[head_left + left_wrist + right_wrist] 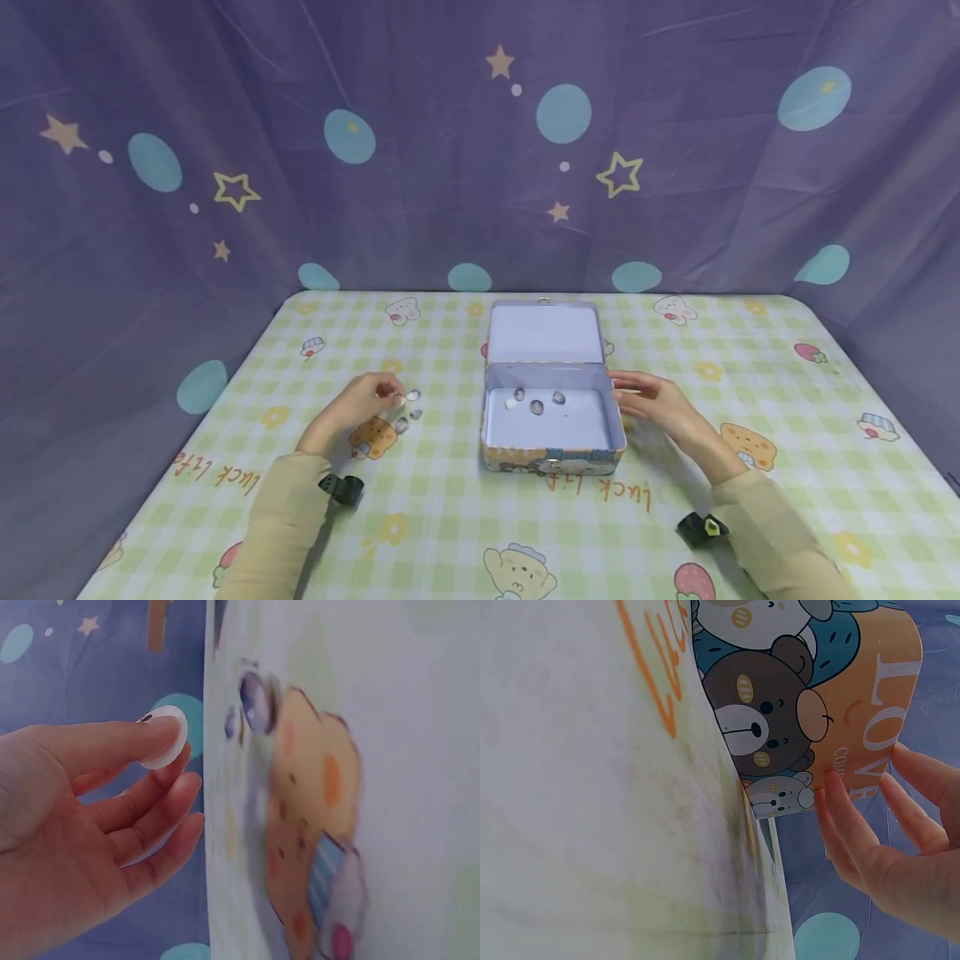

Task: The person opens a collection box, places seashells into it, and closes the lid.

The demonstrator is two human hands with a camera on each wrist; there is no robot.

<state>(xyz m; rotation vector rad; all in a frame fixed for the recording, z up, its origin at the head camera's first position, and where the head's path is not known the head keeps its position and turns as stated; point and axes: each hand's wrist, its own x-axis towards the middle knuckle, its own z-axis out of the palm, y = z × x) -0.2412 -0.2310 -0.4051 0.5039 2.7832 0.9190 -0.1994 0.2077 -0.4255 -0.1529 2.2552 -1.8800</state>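
My left hand (pixel 358 404) pinches a small white shell (pixel 172 750) between thumb and fingers, just above the tablecloth; its other fingers are loosely bent in the left wrist view. Close beside it lie 3 small purple-grey shells, including one near the hand (pixel 402 425) and one farther back (pixel 414 395). An open rectangular tin box (pixel 517 461) stands mid-table, lid tipped back. Inside are several small shells (pixel 536 407), one of them white. With its fingertips, my right hand (pixel 663 410) touches the box's right side, where a printed bear (pixel 757 712) shows.
The table wears a green-and-white checked cloth (pixel 420 533) with cartoon prints. Behind the box leans its hinged lid (pixel 545 333). A purple curtain (pixel 450 225) with stars and blue ovals hangs along the table's back and sides.
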